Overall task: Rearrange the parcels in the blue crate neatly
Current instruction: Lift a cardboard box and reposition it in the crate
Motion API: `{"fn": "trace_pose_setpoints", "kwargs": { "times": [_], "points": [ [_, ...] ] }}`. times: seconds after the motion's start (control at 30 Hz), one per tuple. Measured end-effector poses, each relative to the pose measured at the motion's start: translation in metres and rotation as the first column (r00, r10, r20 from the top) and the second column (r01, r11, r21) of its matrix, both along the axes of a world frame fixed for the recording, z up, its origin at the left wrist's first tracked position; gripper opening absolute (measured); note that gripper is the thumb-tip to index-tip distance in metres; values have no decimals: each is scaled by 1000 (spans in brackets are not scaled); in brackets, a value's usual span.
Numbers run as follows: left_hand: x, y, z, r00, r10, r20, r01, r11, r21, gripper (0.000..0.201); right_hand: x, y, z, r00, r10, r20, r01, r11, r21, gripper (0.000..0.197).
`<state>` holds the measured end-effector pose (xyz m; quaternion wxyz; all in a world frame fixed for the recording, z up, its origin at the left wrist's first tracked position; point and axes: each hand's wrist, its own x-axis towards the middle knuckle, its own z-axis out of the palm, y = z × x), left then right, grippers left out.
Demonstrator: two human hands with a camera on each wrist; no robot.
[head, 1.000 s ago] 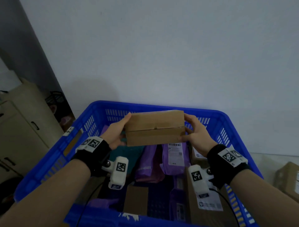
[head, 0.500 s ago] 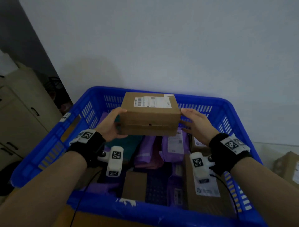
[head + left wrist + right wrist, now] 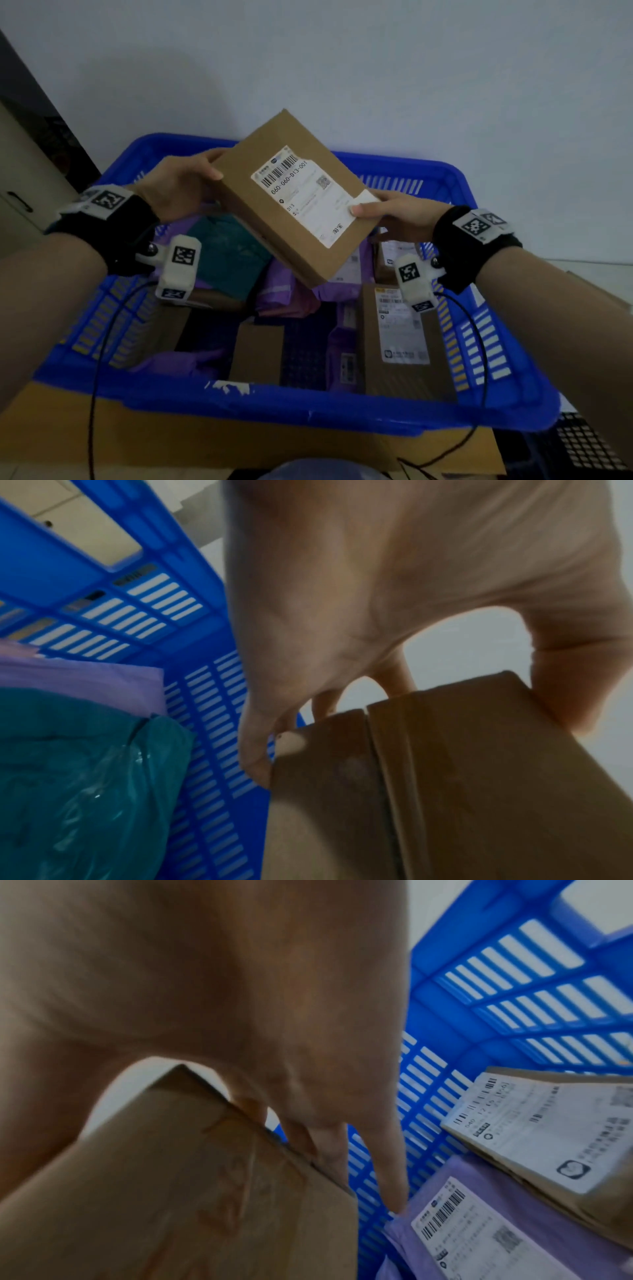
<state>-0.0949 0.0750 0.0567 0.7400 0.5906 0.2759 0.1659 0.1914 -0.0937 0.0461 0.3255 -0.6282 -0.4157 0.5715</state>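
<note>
Cardboard box [image 3: 289,202] is in the air above the blue crate [image 3: 342,402], tilted, label facing up. Left hand [image 3: 173,188] grips its left edge, right hand [image 3: 399,214] pinches the right edge, thumb on the label. My advice: level it first, line its edges up with the crate walls, then lower into a gap among the purple mailers [image 3: 291,294] without crushing them.

box [image 3: 291,202] tilted above crate [image 3: 455,178], between left hand [image 3: 171,192] and right hand [image 3: 400,216] | mailers [image 3: 236,253] at far wall | labelled parcel [image 3: 400,335] along right wall
</note>
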Motion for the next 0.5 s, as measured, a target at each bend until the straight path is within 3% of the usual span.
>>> {"fn": "trace_pose_setpoints", "kwargs": {
  "times": [0.1,0.2,0.27,0.3,0.37,0.43,0.5],
  "points": [
    [14,4,9,1000,-19,12,19,1000,6,80,1,-6,-2,999,39,-32,-41,998,-45,37],
    [35,5,5,991,131,9,-130,990,-57,77,2,-14,-7,993,-36,-108,31,998,-51,34],
    [47,1,-6,981,183,-63,-186,981,-62,97,6,-21,-11,988,-102,-117,96,994,-52,39],
    [53,-3,-13,980,159,-121,-169,983,-77,111,9,-24,-14,986,-132,-106,126,990,-56,42],
    [66,-18,-26,974,79,-214,-110,984,-137,119,12,-32,-17,976,-202,-81,196,978,-71,39],
    [78,-36,-36,966,-65,-251,10,977,-215,104,15,-39,-18,958,-276,-82,267,958,-101,37],
    [95,-53,-46,954,-192,-231,131,958,-256,72,19,-47,-19,938,-329,-106,316,941,-122,42]
  ]
}}
